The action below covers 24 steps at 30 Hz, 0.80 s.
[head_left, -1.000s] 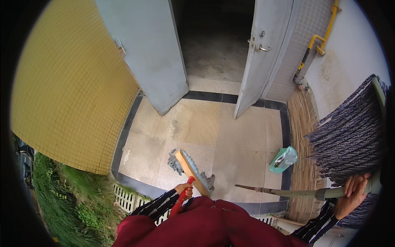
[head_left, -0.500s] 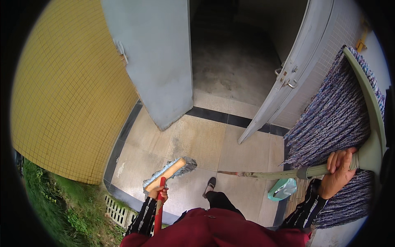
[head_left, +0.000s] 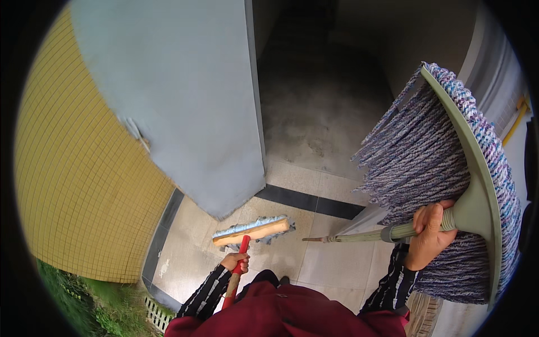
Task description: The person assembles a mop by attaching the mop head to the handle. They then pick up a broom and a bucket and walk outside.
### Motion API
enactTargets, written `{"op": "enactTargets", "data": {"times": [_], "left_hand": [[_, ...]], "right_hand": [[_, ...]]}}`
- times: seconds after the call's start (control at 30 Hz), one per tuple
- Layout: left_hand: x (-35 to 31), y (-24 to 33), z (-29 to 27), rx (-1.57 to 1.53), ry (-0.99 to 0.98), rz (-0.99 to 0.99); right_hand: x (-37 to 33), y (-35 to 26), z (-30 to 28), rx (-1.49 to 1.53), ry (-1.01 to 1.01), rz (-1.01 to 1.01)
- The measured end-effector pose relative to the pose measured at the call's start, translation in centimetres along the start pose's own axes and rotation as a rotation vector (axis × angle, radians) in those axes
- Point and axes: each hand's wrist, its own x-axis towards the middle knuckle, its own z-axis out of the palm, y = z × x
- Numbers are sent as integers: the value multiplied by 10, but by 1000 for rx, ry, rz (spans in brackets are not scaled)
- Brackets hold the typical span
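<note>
- My right hand [head_left: 431, 235] is closed round the string mop [head_left: 421, 163], gripping it at the ribbed neck, where the pole [head_left: 365, 234] meets the green head [head_left: 477, 208].
- That mop is held up on my right, its strings fanned out above and below my fist, blue, purple and white; the pole lies almost level, its brown tip pointing left.
- My left hand [head_left: 236, 262] is closed round the red handle [head_left: 245, 245] of the small mop [head_left: 255, 230], gripping it close below the head.
- Its wooden block sits ahead of that fist, slightly tilted, with blue-grey tufts along both long edges; I cannot tell whether it touches the floor.
- My striped sleeves [head_left: 206, 295] come up on either side of my dark red apron [head_left: 281, 314].
- Below me is the beige tiled floor [head_left: 331, 275], crossed by a dark strip [head_left: 286, 197] at the doorway.
- The grey door [head_left: 174, 106] stands open to the left of the dark doorway [head_left: 320, 106].
- Further left is the yellow tiled wall [head_left: 84, 191], with grass [head_left: 73, 303] and a slotted grate [head_left: 157, 314] below it.
- At far right, behind the strings, a yellow pipe [head_left: 515, 127] shows.
</note>
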Motion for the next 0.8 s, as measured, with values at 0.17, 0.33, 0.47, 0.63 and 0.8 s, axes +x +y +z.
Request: {"op": "enactTargets", "data": {"times": [0.17, 0.33, 0.47, 0.63, 0.8], "left_hand": [[67, 53, 55, 144, -101, -37], [112, 73, 88, 209, -227, 20], [105, 58, 87, 171, -163, 19], [99, 47, 86, 242, -59, 16], [96, 49, 84, 329, -8, 131]], "right_hand": [[7, 49, 9, -65, 131, -49], [15, 81, 4, -66, 141, -108], [21, 85, 1, -72, 121, -62], [20, 89, -8, -129, 151, -41], [25, 100, -8, -62, 155, 44]]}}
